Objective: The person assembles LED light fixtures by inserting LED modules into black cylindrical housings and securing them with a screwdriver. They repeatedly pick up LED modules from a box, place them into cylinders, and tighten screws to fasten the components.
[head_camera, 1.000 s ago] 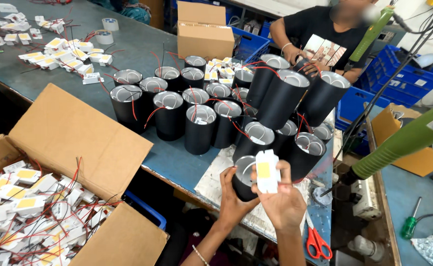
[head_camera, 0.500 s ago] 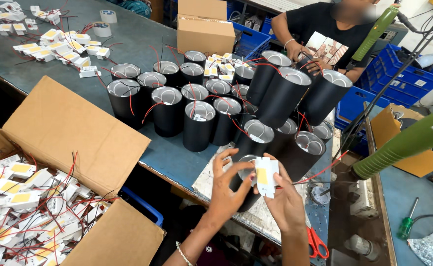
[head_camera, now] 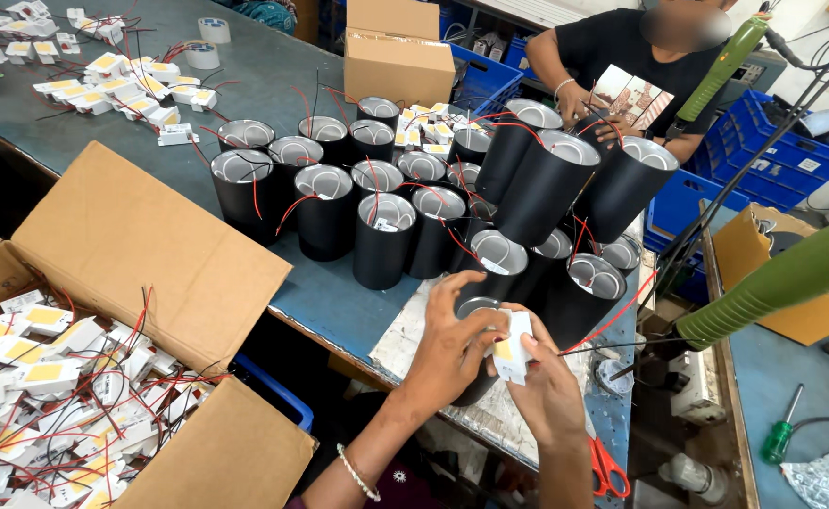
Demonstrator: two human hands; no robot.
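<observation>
The left hand wraps a black can at the table edge; the right hand, touching it, pinches a small white box against the can. Beyond them stand more black cans, open-topped with red wires. Left of the hands, a cardboard box holds many white boxes.

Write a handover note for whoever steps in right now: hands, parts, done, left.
Left hand grips a black cylindrical housing at the bench edge. Right hand holds a small white rectangular module with yellow face against it. Done: many black housings stand wired with red leads. Left: the open cardboard box at the left is full of white modules.
</observation>
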